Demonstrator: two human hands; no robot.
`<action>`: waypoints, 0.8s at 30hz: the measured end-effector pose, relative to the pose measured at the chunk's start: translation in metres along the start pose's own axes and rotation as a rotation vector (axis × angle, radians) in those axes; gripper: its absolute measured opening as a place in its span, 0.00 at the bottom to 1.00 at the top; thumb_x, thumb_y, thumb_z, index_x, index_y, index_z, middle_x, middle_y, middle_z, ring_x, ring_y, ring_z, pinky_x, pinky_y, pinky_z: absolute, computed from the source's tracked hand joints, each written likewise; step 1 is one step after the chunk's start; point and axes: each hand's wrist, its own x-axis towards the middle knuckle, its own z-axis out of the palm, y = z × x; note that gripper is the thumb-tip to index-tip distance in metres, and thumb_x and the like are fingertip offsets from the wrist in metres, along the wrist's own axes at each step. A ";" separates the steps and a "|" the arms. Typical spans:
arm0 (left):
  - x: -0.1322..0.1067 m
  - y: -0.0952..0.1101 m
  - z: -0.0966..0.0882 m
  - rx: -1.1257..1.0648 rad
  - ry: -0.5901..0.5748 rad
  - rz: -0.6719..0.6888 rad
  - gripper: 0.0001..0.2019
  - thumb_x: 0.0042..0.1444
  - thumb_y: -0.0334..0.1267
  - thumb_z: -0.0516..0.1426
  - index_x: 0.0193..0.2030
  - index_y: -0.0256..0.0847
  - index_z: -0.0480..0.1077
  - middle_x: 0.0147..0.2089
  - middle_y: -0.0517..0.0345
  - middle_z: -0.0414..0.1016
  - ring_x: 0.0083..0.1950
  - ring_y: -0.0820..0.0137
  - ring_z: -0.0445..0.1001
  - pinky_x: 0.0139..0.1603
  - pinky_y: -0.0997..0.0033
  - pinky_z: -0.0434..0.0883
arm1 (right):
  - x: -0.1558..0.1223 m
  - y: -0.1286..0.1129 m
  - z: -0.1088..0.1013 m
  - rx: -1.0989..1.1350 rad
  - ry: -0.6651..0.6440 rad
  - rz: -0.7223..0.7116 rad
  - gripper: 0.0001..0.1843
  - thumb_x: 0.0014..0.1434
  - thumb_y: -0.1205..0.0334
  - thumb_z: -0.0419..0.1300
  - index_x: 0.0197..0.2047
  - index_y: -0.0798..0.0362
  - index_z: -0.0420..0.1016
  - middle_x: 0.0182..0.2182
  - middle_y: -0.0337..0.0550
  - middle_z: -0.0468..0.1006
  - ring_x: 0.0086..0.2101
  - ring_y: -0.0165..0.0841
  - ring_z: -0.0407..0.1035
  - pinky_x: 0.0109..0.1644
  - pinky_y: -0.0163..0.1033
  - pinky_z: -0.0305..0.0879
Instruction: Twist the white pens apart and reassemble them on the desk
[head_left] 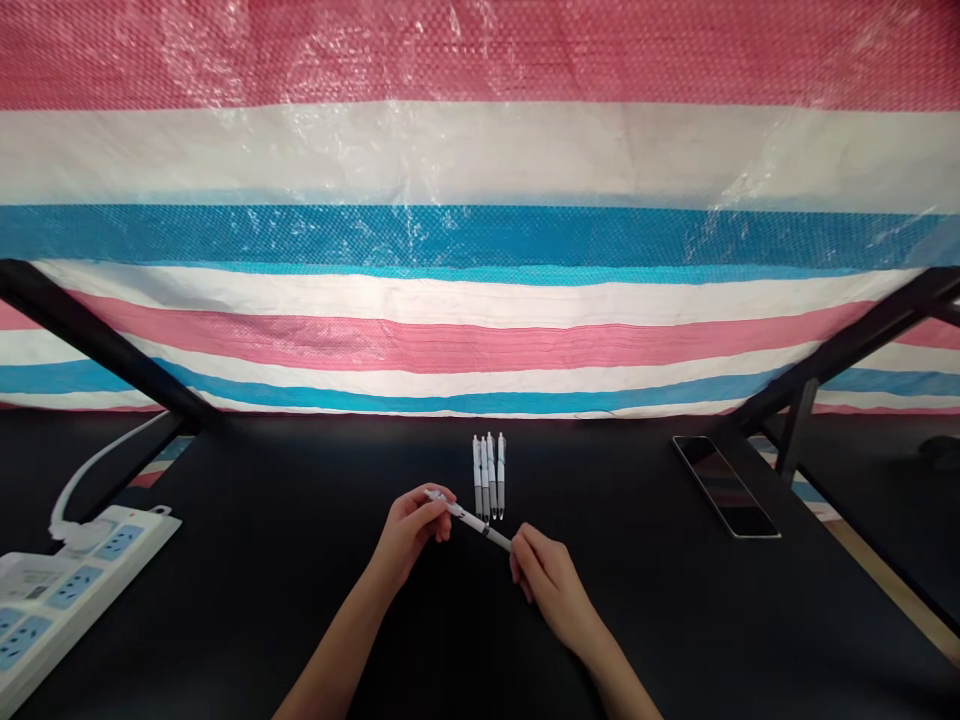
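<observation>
Between my two hands is a white and grey pen (474, 521), slanting down to the right above the black table. My left hand (411, 528) pinches its upper, clip end between thumb and fingers. Around the lower, grey grip end, my right hand (541, 568) is closed, and the tip is hidden by the fingers. Just beyond the held pen, several similar white pens (484, 478) lie side by side on the table, their grey grips towards me.
A white power strip (90, 580) with a plugged-in cord lies at the left edge of the black table (300, 520). On the right rests a smartphone (726, 486). Dark metal bars (112, 345) slant up at both sides, before a striped plastic sheet (480, 150).
</observation>
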 end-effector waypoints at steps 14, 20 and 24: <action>-0.002 0.006 0.002 0.002 0.089 0.048 0.07 0.51 0.38 0.60 0.32 0.35 0.74 0.19 0.60 0.69 0.22 0.75 0.65 0.23 0.77 0.61 | 0.003 -0.003 0.000 0.324 0.077 0.047 0.17 0.53 0.50 0.59 0.29 0.53 0.60 0.18 0.34 0.70 0.13 0.23 0.60 0.15 0.27 0.47; -0.002 0.005 -0.001 -0.051 0.082 0.103 0.06 0.51 0.36 0.59 0.33 0.36 0.74 0.20 0.61 0.69 0.23 0.76 0.64 0.25 0.76 0.62 | 0.000 -0.003 -0.006 0.466 0.186 -0.020 0.14 0.51 0.56 0.62 0.26 0.53 0.59 0.15 0.33 0.69 0.11 0.20 0.55 0.15 0.27 0.43; -0.002 0.006 -0.001 -0.079 0.094 0.128 0.06 0.51 0.35 0.59 0.33 0.35 0.74 0.19 0.60 0.69 0.23 0.75 0.64 0.25 0.76 0.61 | -0.001 0.002 -0.009 0.511 0.258 -0.036 0.12 0.50 0.60 0.61 0.25 0.53 0.60 0.15 0.33 0.69 0.11 0.20 0.54 0.14 0.28 0.41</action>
